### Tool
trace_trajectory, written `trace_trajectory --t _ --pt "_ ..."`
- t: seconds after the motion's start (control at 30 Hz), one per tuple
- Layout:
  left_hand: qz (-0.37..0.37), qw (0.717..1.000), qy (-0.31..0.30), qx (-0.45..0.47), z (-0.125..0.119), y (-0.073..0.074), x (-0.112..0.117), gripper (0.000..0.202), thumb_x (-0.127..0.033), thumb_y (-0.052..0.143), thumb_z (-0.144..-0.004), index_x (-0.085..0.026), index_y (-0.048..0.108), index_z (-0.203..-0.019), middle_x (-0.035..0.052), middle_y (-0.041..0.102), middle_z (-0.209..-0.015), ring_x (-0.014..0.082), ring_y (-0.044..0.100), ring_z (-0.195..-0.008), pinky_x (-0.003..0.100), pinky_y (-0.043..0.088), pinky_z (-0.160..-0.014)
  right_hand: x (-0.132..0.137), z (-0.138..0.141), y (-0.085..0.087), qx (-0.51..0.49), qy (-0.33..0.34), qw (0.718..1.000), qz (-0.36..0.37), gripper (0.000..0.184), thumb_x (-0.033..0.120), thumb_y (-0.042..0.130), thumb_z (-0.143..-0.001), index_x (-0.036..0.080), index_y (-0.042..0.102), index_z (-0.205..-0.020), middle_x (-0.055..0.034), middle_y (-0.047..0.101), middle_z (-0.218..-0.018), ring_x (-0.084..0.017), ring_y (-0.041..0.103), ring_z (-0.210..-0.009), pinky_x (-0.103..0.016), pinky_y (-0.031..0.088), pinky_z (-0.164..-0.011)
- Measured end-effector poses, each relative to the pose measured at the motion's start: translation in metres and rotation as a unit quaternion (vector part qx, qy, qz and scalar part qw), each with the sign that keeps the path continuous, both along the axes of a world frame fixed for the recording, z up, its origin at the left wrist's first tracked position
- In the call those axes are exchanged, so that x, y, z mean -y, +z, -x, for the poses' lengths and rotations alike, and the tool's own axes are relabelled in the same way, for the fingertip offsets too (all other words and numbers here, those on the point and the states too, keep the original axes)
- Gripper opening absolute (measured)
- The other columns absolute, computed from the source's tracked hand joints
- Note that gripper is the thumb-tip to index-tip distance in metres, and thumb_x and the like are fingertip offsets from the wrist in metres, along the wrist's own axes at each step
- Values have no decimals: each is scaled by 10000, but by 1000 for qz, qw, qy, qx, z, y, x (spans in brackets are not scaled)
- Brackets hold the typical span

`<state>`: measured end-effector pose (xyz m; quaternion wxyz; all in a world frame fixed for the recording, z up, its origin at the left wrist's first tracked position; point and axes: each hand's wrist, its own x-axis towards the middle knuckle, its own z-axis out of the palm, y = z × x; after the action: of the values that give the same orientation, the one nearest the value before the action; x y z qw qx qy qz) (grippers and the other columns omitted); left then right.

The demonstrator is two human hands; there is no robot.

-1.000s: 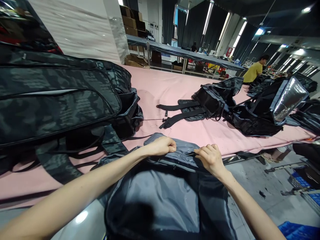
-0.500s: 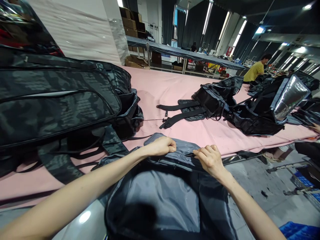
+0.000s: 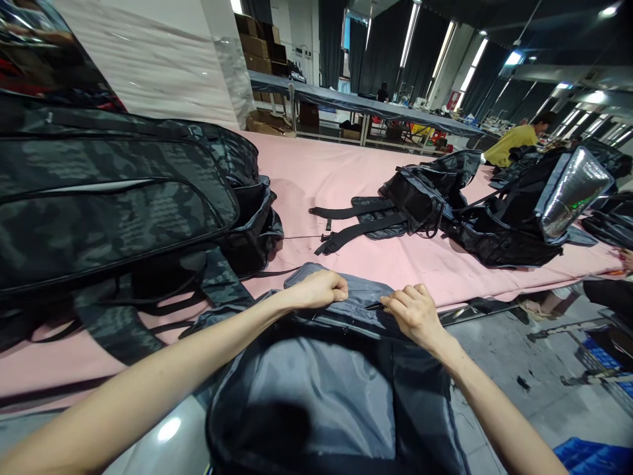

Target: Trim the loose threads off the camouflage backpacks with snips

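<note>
An opened black bag [image 3: 321, 389] with a grey lining lies in front of me, its mouth facing me. At its far edge, my left hand [image 3: 324, 289] is closed in a fist against the grey lining flap [image 3: 363, 287]; whatever its fingers hold is hidden. My right hand [image 3: 413, 310] is closed at the right end of the same edge. A thin dark pointed tool [image 3: 374, 306] sticks out leftward from its fingers, over the lining; its exact kind does not show. Bits of loose thread lie along the bag's edge.
A large dark camouflage bag [image 3: 113, 204] stands at the left on the pink-covered table [image 3: 316, 165], its straps hanging towards me. Further right lie more black bags [image 3: 420, 198], one with a silver-lined flap [image 3: 576, 194]. A person in yellow [image 3: 512, 145] works at the far right.
My hands and the bag stay nearly still; the right hand and its tool have shifted very slightly left. The person in yellow has moved to the right and leans lower.
</note>
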<state>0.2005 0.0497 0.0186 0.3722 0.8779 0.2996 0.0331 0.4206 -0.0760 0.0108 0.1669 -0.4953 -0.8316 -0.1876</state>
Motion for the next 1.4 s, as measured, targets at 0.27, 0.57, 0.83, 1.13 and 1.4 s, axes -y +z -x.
trace_trajectory --t 0.27,0.57,0.83,1.13,1.4 --pt "-13 1000 -7 0 1 0 0 156 -253 469 -700 -164 591 -663 -12 564 -651 124 482 -617 198 313 -567 -6 -11 0 -269 74 945 168 207 361 502 -876 182 602 -905 -31 648 -785 -150 546 -724 -278 359 -661" --pt "-20 1000 -9 -3 -1 -3 0 159 -256 464 -699 -164 584 -650 -16 548 -627 123 468 -607 196 326 -577 -4 -2 1 -111 5 989 95 88 212 531 -859 189 601 -906 -24 646 -792 -154 485 -712 -303 282 -665" --pt "-20 1000 -10 0 -1 -4 -1 149 -249 469 -697 -165 586 -656 -23 544 -620 120 466 -600 194 321 -572 -9 -12 2 -132 49 978 156 108 266 551 -855 193 594 -922 -28 646 -797 -158 495 -720 -298 287 -671" --pt "-21 1000 -15 2 -1 -5 -2 145 -243 467 -700 -161 575 -647 -27 524 -606 113 451 -590 193 305 -560 -10 -13 0 -146 46 976 153 111 278 548 -857 198 592 -919 -30 642 -801 -161 506 -736 -298 298 -681" --pt "-23 1000 -12 -5 -2 -3 -1 149 -246 472 -706 -159 577 -647 -23 524 -607 113 450 -592 191 304 -564 -14 -14 4 -143 51 976 157 122 274 542 -858 196 606 -927 -39 643 -789 -162 511 -726 -301 311 -680"
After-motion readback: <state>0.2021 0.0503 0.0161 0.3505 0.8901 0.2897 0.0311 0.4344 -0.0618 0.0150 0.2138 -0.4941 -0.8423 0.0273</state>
